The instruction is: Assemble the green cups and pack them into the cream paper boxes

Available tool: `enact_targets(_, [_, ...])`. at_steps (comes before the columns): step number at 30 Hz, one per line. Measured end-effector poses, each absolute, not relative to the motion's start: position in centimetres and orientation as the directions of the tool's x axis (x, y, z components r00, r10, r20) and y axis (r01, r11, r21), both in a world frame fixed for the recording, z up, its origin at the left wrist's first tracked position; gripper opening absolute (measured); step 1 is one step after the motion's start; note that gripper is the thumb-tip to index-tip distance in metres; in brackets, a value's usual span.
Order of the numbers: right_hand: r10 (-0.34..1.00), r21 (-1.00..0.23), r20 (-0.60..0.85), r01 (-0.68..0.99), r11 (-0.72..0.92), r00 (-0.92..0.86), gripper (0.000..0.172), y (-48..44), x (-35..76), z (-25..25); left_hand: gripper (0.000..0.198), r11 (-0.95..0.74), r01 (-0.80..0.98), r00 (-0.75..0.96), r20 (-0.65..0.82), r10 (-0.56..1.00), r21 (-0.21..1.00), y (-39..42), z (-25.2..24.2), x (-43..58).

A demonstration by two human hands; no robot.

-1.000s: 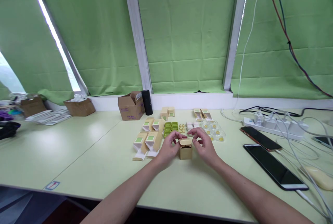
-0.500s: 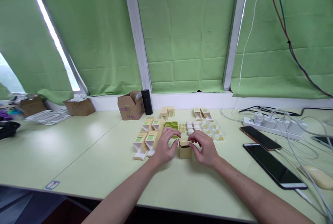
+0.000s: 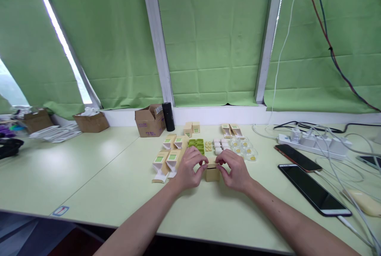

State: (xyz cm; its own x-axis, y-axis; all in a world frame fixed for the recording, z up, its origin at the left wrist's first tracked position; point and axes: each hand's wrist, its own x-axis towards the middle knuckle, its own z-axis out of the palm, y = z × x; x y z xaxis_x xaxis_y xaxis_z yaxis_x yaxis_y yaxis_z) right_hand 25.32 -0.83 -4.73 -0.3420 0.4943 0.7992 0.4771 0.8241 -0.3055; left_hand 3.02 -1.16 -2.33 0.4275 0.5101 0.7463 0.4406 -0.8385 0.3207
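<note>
A small tan cardboard box [image 3: 212,174] stands on the table between my hands, its lid flap folded nearly closed over a thin dark gap. My left hand [image 3: 192,168] pinches the flap's left end with thumb and fingertips. At the right end, my right hand [image 3: 233,168] pinches the same flap. Just behind the box are green square pieces [image 3: 196,145], small yellowish pieces [image 3: 208,146], white rounded blocks [image 3: 218,150] and clear plastic packs with yellow centres [image 3: 248,150]. Left of my left hand lie several open cartons [image 3: 160,158] with green labels.
Small closed boxes [image 3: 195,127] and open cartons [image 3: 235,130] sit farther back. A brown cardboard box [image 3: 149,122] and black bottle [image 3: 168,117] stand by the wall. To the right lie two phones [image 3: 314,188], a power strip [image 3: 312,145] and loose white cables.
The box's flap has come down, narrowing the opening. My left hand has moved slightly right and its fingers have closed onto the flap's left end; my right hand has barely shifted.
</note>
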Motion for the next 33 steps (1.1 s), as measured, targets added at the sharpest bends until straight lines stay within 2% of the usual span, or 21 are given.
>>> enact_targets(10, [0.425,-0.242,0.832,0.455,0.857,-0.357,0.017,-0.69,25.27,-4.86,0.007,-0.853,0.43,0.454,0.745,0.489,0.298,-1.11,-2.49,2.91])
enact_targets(33, [0.437,-0.257,0.812,0.435,0.863,-0.387,0.016,-0.81,25.39,-4.71,0.011,-0.846,0.442,0.489,0.71,0.506,0.299,-1.03,-2.85,2.84])
